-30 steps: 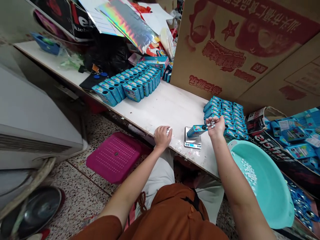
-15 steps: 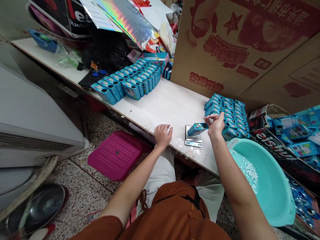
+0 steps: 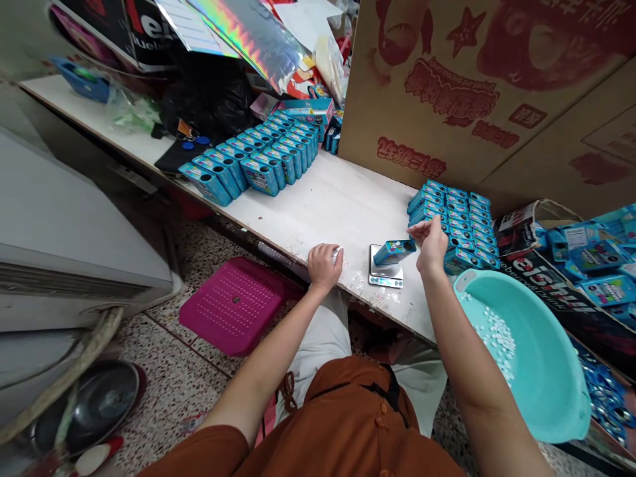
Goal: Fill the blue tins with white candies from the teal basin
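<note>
My left hand (image 3: 324, 266) rests curled at the front edge of the table, closed around something whitish and shiny that I cannot make out. A small silver digital scale (image 3: 386, 281) lies to its right. On the scale leans a blue tin (image 3: 396, 251), tilted, with a dark opening in its top end. My right hand (image 3: 431, 244) is just right of the tin, cupped, its fingers held together and pointing left towards that opening. What the right palm holds, if anything, is hidden. Below my right forearm, a turquoise basin (image 3: 541, 371) contains many small white tablets (image 3: 498, 338).
Rows of blue tins (image 3: 261, 159) stand at the left, and another block of tins (image 3: 460, 225) behind my right hand. A large cardboard box (image 3: 447, 86) borders the table's back. An open carton (image 3: 546, 278) of blue packs sits right; a magenta stool (image 3: 233, 305) is lower left.
White tablets showed in my upturned right hand earlier; it has turned over beside the tin and they no longer show. My left hand stays at the table edge.
</note>
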`<state>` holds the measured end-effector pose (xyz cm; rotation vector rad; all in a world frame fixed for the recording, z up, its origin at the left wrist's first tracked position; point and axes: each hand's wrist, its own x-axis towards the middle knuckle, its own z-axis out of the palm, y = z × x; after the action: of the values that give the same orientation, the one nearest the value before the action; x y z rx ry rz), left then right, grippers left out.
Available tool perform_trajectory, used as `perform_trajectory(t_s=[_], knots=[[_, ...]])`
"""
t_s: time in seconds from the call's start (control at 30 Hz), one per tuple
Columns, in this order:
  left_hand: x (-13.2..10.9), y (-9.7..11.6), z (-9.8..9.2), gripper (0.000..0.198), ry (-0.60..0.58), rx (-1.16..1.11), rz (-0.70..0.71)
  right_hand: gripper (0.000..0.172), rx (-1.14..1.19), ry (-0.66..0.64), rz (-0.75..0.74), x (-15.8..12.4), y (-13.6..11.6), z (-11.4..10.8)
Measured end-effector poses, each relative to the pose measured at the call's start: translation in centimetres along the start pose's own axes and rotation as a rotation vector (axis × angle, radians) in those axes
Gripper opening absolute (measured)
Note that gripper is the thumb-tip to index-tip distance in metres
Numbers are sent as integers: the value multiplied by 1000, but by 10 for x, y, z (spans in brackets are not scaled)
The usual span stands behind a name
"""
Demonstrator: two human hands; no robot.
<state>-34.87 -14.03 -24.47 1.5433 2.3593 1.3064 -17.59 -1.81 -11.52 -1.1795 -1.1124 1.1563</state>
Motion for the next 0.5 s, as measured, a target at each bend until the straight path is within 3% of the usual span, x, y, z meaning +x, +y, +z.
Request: perform_trajectory(t_s=[0.13,0.23,0.4,0.5], knots=[[0,0,0,28,-3,12,2,47,-84,21,-155,-5,-12,-18],[-1,-1,0,29,-15,10,7,47,-145,85,-254,-11,-23,-47],[-2,-3,2,26,-6,32,25,41,-295,231,-286,-25,-25,-128],[-2,-4,4,25,-10,31,26,39,-555,173,-164,-37,-12,-189]])
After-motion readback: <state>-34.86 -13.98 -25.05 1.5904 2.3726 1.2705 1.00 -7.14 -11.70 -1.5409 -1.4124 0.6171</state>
